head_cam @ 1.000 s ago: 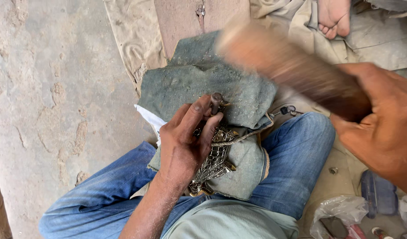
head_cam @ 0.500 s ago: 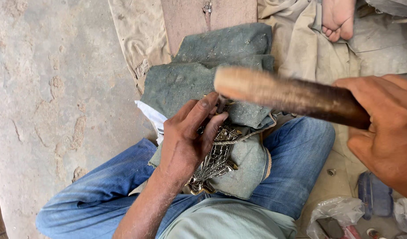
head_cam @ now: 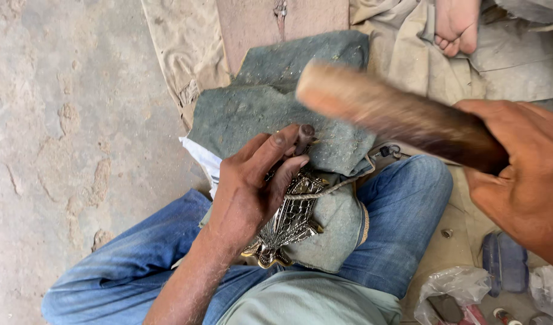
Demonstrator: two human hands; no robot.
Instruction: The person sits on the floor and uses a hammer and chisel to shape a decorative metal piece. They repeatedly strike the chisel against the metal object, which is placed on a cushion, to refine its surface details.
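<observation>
Concrete floor, cloth pad on lap | left hand pinches punch upright on metal ornament | right hand clenches mallet; strike squarely.

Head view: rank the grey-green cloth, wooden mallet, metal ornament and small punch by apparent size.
1. Grey-green cloth
2. Wooden mallet, blurred and nearer the camera, so unsure
3. Metal ornament, partly hidden
4. Small punch

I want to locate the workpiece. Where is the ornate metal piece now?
In the head view, the ornate metal piece lies on the grey cloth over the person's lap, just right of the left hand.
</observation>
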